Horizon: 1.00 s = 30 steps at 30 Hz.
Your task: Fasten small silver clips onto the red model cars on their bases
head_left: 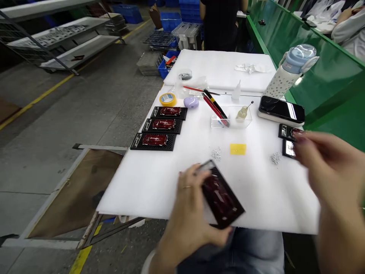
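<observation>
My left hand (pixel 189 209) grips a black display base with a dark red model car (pixel 219 196) on it, tilted over the table's front edge. At the right edge of the table my right hand (pixel 327 167) is blurred, its fingertips beside a small black base with a red car (pixel 287 131); whether it holds anything is hidden. A second small black base (pixel 289 148) lies just below. Three more red cars on black bases (pixel 155 140) stand in a column at the left. Two piles of tiny silvery parts (pixel 216 153) flank a yellow sticky note (pixel 238 148).
Behind lie a clear tray (pixel 243 122) with pens and a small bottle, a phone (pixel 281 109), a dotted drinking bottle (pixel 288 72), yellow tape (pixel 168 99) and a purple case (pixel 191 102). A green partition (pixel 322 91) borders the right. A person (pixel 221 23) is beyond the table.
</observation>
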Each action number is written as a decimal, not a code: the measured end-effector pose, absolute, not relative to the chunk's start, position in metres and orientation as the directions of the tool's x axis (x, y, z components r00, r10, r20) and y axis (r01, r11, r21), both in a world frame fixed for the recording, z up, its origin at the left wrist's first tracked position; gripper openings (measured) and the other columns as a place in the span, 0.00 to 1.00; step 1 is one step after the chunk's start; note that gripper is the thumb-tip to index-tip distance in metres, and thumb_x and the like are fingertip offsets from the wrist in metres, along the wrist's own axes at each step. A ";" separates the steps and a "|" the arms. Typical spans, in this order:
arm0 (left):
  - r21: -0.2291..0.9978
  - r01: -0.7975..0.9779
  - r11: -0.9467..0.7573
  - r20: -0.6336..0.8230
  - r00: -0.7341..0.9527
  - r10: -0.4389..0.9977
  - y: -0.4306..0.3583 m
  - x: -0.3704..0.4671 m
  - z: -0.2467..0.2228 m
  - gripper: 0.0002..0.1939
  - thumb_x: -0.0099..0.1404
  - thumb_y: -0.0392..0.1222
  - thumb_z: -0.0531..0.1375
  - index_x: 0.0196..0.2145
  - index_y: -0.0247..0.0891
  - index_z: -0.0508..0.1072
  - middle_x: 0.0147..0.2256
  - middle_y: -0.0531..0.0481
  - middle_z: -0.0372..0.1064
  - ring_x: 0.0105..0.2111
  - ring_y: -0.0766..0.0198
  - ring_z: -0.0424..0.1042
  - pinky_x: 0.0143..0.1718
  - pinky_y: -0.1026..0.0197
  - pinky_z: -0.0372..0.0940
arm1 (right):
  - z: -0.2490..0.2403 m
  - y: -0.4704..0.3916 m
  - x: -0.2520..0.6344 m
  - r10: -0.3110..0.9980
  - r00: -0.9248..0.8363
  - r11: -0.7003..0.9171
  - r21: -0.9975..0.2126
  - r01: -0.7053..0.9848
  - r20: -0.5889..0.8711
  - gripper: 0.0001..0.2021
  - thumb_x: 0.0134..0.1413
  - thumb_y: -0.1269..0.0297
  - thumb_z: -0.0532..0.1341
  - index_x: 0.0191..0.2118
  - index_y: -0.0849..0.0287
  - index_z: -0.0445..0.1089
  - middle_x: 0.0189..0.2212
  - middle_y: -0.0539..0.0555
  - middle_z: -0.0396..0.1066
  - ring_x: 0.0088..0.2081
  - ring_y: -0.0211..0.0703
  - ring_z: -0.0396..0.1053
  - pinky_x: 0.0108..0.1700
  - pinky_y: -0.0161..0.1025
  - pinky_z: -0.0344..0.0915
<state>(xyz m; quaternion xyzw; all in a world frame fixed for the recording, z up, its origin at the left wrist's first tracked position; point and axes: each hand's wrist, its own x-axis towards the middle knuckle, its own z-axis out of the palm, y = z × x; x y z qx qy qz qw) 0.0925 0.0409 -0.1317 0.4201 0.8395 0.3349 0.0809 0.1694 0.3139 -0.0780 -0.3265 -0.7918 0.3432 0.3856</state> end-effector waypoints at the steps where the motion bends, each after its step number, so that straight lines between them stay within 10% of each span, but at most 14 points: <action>1: 0.611 0.720 0.330 0.149 -0.513 0.845 0.052 0.099 -0.134 0.65 0.33 0.58 0.78 0.63 0.48 0.49 0.64 0.36 0.52 0.65 0.32 0.56 0.66 0.17 0.53 | -0.074 0.319 0.149 0.768 -0.509 0.578 -0.762 0.290 0.389 0.08 0.57 0.59 0.65 0.40 0.52 0.80 0.28 0.54 0.75 0.27 0.42 0.69 0.33 0.45 0.64; 11: 0.547 0.812 0.203 0.030 -0.261 0.965 0.071 0.079 -0.139 0.72 0.34 0.69 0.76 0.68 0.44 0.47 0.69 0.34 0.51 0.69 0.38 0.55 0.72 0.27 0.53 | -0.058 0.312 0.129 0.373 -0.588 0.927 -0.268 0.260 0.718 0.08 0.63 0.62 0.62 0.34 0.55 0.77 0.28 0.53 0.73 0.30 0.39 0.69 0.33 0.40 0.57; 14: 0.534 0.825 0.184 0.064 -0.257 0.964 0.068 0.079 -0.143 0.73 0.35 0.69 0.76 0.70 0.41 0.44 0.70 0.35 0.51 0.70 0.41 0.55 0.72 0.35 0.57 | -0.079 0.275 0.182 0.572 -0.345 0.803 -0.593 0.054 0.744 0.04 0.60 0.63 0.66 0.33 0.54 0.77 0.25 0.49 0.73 0.26 0.38 0.69 0.29 0.38 0.61; 17: 0.510 0.843 0.168 0.083 -0.243 0.966 0.069 0.080 -0.143 0.73 0.37 0.71 0.74 0.70 0.39 0.45 0.70 0.36 0.51 0.69 0.43 0.56 0.72 0.38 0.59 | -0.110 0.246 0.217 0.875 -0.367 0.339 -0.941 -0.003 0.317 0.08 0.57 0.62 0.69 0.29 0.56 0.76 0.24 0.49 0.74 0.22 0.34 0.66 0.23 0.35 0.60; 21: 0.452 0.874 0.179 0.111 -0.254 0.961 0.069 0.081 -0.140 0.72 0.36 0.70 0.74 0.69 0.37 0.47 0.69 0.35 0.54 0.68 0.41 0.59 0.69 0.37 0.63 | -0.135 0.234 0.229 0.932 -0.362 0.023 -0.996 0.089 -0.011 0.13 0.55 0.55 0.71 0.27 0.58 0.75 0.26 0.51 0.73 0.25 0.33 0.65 0.25 0.33 0.61; 30: 0.447 0.883 0.140 0.181 -0.243 0.953 0.068 0.081 -0.139 0.64 0.39 0.66 0.75 0.65 0.37 0.52 0.68 0.34 0.55 0.68 0.43 0.58 0.68 0.40 0.65 | -0.133 0.237 0.228 0.943 -0.334 0.046 -0.986 0.162 -0.011 0.13 0.55 0.54 0.71 0.28 0.57 0.75 0.27 0.51 0.73 0.25 0.34 0.64 0.26 0.34 0.60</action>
